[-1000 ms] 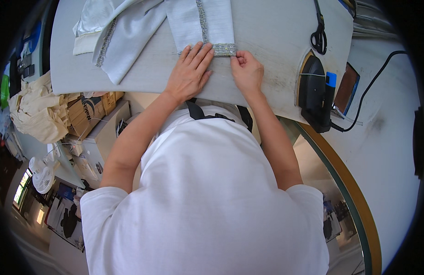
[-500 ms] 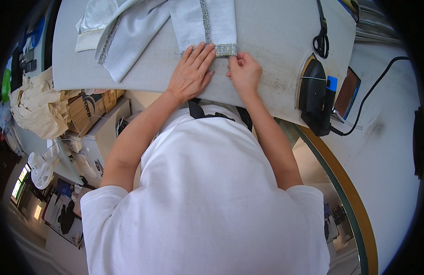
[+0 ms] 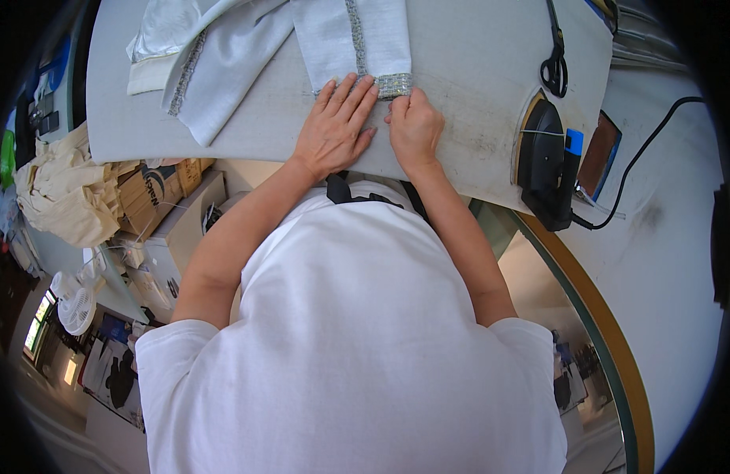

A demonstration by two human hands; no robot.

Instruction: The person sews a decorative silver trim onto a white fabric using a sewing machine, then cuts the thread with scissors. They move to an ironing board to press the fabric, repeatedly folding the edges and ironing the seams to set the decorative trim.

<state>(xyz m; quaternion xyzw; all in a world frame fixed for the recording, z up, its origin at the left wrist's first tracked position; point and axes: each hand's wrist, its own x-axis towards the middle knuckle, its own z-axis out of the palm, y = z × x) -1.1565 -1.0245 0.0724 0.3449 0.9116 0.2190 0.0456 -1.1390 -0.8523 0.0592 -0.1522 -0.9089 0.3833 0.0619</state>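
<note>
One white sleeve is laid on the table, woven trim covered by the left hand, fingers slightly apart. The right hand is curled at the trim's corner, pinch indiscernible; the trim should be kept straight.

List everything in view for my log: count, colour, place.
garment: one visible, white, upper left of board
trim: at least three strips, silvery, on garment
board: one, pale grey, beneath garment
scissors: one pair, black, board's upper right
iron: one, black with blue, board's right
cord: one, black, right of iron
plate: one, reddish-brown, right of iron
cloth: heap, cream, left
box: at least one, brown, beside cloth
fan: one, white, lower left
shirt: one, white, centre
left hand: one, bare, fingertips on trim
right hand: one, bare, curled at trim's right end
</note>
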